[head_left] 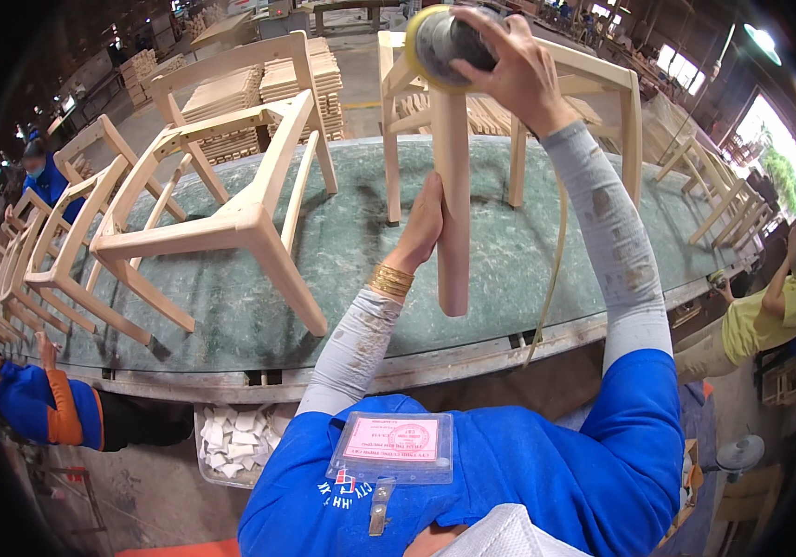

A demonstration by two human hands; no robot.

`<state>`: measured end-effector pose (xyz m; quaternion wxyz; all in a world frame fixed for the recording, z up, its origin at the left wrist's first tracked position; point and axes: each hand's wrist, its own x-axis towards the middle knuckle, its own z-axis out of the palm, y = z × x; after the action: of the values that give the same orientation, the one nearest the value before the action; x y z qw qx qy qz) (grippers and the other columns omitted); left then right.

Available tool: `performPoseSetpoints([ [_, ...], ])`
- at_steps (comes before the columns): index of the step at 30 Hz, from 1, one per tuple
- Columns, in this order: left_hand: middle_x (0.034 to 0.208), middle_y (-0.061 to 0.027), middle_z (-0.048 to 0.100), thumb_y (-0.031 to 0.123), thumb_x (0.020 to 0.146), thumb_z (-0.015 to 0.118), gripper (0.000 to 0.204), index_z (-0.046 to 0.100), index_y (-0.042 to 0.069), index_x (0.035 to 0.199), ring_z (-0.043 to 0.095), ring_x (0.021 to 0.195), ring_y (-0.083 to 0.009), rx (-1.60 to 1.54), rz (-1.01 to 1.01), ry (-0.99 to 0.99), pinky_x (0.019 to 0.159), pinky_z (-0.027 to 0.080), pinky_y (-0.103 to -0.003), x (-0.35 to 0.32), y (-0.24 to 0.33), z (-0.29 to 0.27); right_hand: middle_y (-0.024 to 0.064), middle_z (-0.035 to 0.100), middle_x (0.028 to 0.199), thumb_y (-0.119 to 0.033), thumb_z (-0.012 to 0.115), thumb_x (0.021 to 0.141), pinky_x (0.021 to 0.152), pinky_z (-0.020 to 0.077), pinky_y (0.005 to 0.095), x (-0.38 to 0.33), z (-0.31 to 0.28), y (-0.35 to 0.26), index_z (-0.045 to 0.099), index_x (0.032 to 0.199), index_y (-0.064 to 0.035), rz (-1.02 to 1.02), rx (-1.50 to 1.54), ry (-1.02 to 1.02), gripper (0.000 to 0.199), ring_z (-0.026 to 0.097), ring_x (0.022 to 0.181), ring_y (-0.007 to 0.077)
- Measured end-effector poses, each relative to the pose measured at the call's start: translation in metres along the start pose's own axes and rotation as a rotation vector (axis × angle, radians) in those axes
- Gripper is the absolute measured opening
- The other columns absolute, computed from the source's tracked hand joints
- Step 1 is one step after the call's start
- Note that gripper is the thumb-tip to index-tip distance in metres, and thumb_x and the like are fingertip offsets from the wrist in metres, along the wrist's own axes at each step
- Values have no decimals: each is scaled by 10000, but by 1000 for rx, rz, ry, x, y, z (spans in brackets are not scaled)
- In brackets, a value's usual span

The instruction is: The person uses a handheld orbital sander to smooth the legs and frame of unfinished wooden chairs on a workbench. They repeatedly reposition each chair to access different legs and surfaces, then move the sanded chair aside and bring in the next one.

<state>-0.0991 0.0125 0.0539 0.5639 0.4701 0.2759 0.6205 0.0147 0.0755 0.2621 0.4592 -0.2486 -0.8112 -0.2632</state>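
Note:
My right hand (520, 74) grips a round power sander (458, 46) with a dark body and a yellowish pad. Its pad meets the top end of a pale wooden chair's leg (453, 204), which points toward me. Lower on that same leg, my left hand (423, 221) holds its left side, with the fingers partly hidden behind the wood. The unfinished chair frame (593, 70) rests on the green-topped bench (370, 278). To the left stands another bare chair frame (221, 227) without a seat, apart from both hands.
More chair frames (73, 251) line the bench's left, others (718, 200) its right end. A hose (554, 269) hangs over the front edge. Below sits a bin of white pieces (235, 441). Co-workers stand at left (45, 404) and right (774, 311). Stacked wood (300, 84) lies beyond.

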Motion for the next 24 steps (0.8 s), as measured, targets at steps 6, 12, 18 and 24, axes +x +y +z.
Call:
performPoseSetpoints([
  [6, 1212, -83, 491, 387, 1020, 257, 497, 403, 9, 1308, 454, 1077, -134, 4, 14, 16, 943, 382, -264, 2, -5, -4, 141, 575, 1183, -192, 736, 706, 881, 464, 404, 10, -18, 4, 535, 1245, -104, -116, 48, -37, 582, 562, 1039, 325],
  [12, 806, -66, 556, 427, 1014, 213, 454, 462, 58, 1103, 560, 705, -151, -34, -121, 19, 637, 496, -298, -27, -38, 1, 153, 589, 1037, -255, 760, 698, 722, 524, 386, 16, -15, 33, 514, 1275, -237, 33, 27, 10, 628, 630, 849, 289],
  [18, 789, -58, 545, 430, 1013, 208, 462, 471, 54, 1069, 558, 682, -139, -128, -36, 177, 593, 488, -280, -28, -35, 13, 119, 508, 942, -277, 787, 652, 609, 567, 383, -28, 0, -4, 485, 1277, -409, -276, 87, -211, 707, 644, 698, 301],
  [24, 806, -48, 552, 413, 1016, 220, 458, 495, 51, 1066, 553, 677, -124, -162, -27, 140, 584, 482, -264, -22, -36, 15, 127, 560, 995, -267, 775, 692, 663, 559, 381, 5, 1, 12, 508, 1287, -314, -192, -12, -129, 654, 644, 768, 297],
])
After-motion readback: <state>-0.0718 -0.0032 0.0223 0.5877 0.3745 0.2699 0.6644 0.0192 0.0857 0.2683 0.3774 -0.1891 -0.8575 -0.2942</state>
